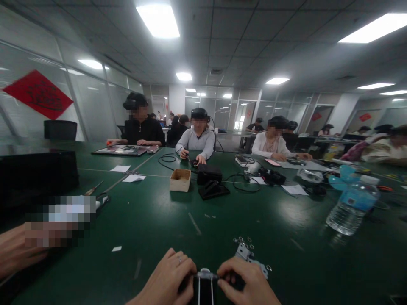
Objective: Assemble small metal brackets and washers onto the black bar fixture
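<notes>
At the bottom edge of the view, my left hand [171, 277] and my right hand [246, 281] both grip a small black device with a metal top [205, 281]. The fingers of each hand curl around its sides, so most of it is hidden. Just beyond my right hand lies a silver metal bracket [244, 253] with several small metal rings [243, 241] scattered around it on the dark green table [222, 212].
A water bottle [352, 207] lies at the right. A small cardboard box [180, 180], black devices [209, 174] and cables sit mid-table. Another person's hand [14, 252] rests at the left. Several people sit along the far side.
</notes>
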A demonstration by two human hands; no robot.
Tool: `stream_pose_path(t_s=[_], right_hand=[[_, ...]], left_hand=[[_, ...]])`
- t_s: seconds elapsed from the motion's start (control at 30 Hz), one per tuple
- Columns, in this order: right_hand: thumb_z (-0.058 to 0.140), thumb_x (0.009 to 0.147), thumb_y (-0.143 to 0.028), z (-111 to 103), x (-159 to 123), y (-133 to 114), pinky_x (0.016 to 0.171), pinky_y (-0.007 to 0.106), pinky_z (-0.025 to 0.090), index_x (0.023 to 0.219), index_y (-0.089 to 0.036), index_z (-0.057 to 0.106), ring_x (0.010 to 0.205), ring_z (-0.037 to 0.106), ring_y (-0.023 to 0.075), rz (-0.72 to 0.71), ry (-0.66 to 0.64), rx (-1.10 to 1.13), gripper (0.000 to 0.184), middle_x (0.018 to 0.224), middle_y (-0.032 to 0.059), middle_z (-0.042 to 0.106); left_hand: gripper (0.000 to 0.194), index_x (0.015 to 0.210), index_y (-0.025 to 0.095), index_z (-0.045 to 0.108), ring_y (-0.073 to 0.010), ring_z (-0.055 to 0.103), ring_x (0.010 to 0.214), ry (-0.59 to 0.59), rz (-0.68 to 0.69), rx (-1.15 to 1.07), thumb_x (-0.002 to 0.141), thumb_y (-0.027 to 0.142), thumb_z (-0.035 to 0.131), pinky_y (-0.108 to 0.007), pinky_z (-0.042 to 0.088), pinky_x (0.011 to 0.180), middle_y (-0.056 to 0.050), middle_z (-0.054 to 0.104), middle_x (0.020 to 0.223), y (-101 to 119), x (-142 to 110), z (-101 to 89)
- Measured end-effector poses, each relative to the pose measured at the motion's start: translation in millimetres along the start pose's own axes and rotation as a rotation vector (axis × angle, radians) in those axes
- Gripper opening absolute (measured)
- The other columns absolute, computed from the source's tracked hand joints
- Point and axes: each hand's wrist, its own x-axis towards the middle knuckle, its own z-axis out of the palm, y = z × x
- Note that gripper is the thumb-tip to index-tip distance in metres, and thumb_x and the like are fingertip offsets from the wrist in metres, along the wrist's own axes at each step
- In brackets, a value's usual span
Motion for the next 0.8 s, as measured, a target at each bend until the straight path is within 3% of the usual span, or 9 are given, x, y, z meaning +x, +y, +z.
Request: stream_pose_path(t_s=[0.23, 0.5, 0.8], right_hand=[[0.058, 0.068, -0.007, 4.2, 5.1, -2.0, 0.065, 0.022, 0.048, 0.084, -0.014, 0.069, 0.071, 0.063, 0.0158, -0.025, -0.044, -0.046, 0.021, 0.078, 0.0059, 0.069], [0.059, 0.071, -0.010, 6.8, 3.2, 4.5, 0.070, 0.024, 0.046, 0.086, -0.019, 0.068, 0.077, 0.062, 0.0165, -0.084, -0.012, -0.142, 0.019, 0.082, 0.0040, 0.068], [0.055, 0.080, -0.020, 0.9, -0.9, -1.5, 0.071, 0.026, 0.050, 0.083, -0.022, 0.068, 0.079, 0.063, 0.0180, -0.067, 0.004, -0.083, 0.013, 0.083, 0.0040, 0.068]], left_hand=[[0.018, 0.078, 0.023, 0.051, -0.0157, 0.056, 0.062, 0.127, 0.048, 0.044, 0.070, 0.009, 0.043, -0.028, 0.033, 0.065, 0.002, 0.062, 0.067, -11.9, -1.7, 18.7], [0.017, 0.078, 0.022, 0.053, -0.0156, 0.055, 0.063, 0.104, 0.031, 0.056, 0.070, 0.010, 0.044, -0.028, 0.033, 0.065, 0.001, 0.062, 0.068, -12.6, -1.1, 18.7], [0.013, 0.084, 0.020, 0.056, -0.0156, 0.057, 0.073, -0.073, -0.098, 0.013, 0.078, 0.012, 0.048, -0.030, 0.034, 0.072, -0.001, 0.064, 0.077, 13.9, 2.8, -16.6]])
